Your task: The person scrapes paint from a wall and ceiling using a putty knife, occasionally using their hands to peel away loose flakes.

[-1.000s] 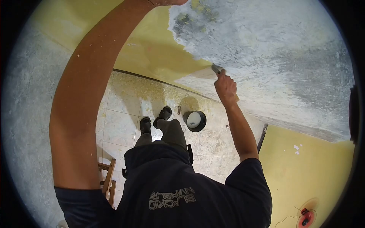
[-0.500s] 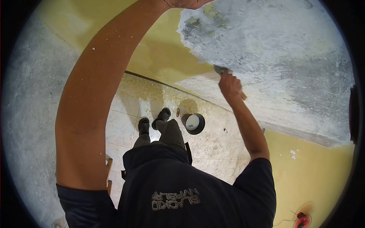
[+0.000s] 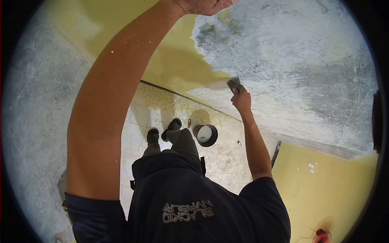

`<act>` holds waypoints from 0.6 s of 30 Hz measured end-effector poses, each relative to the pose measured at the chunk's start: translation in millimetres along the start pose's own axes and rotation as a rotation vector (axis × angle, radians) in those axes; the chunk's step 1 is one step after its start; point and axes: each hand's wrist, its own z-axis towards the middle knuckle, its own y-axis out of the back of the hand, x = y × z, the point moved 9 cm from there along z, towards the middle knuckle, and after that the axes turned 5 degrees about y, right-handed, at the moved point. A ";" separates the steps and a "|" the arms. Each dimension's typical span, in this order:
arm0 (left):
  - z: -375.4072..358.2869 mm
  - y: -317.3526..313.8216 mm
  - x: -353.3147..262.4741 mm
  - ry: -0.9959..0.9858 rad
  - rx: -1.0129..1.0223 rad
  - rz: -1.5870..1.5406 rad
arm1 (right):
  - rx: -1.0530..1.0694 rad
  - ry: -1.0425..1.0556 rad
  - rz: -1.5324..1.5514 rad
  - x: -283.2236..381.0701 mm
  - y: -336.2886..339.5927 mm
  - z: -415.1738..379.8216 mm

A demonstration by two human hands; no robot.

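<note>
My right hand (image 3: 242, 100) is closed around a scraper with a flat, dark metal blade (image 3: 234, 84). Its blade lies close to the wall, near the border between the yellow paint (image 3: 178, 67) and the stripped grey-white surface (image 3: 279, 60). At the top edge of the view, my raised left hand (image 3: 204, 6) is partly cut off and its fingers are mostly hidden. It is near the upper part of the same paint border. Small pale flakes stick to my left forearm.
On the tiled floor (image 3: 227, 160), a dark bucket (image 3: 213, 135) holds something whitish. A small narrow object (image 3: 189, 123) lies beside it, and yellow paint flakes are scattered along the wall's foot. A red object with wires (image 3: 321, 237) shows at the lower right.
My right hand and the scraper have drawn back slightly downward, and more of the blade now shows. My left arm has shifted a little right and down.
</note>
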 end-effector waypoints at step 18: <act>4.8 -2.7 0.8 0.053 0.050 -0.092 | -0.689 -0.150 1.133 25.0 -79.7 1.9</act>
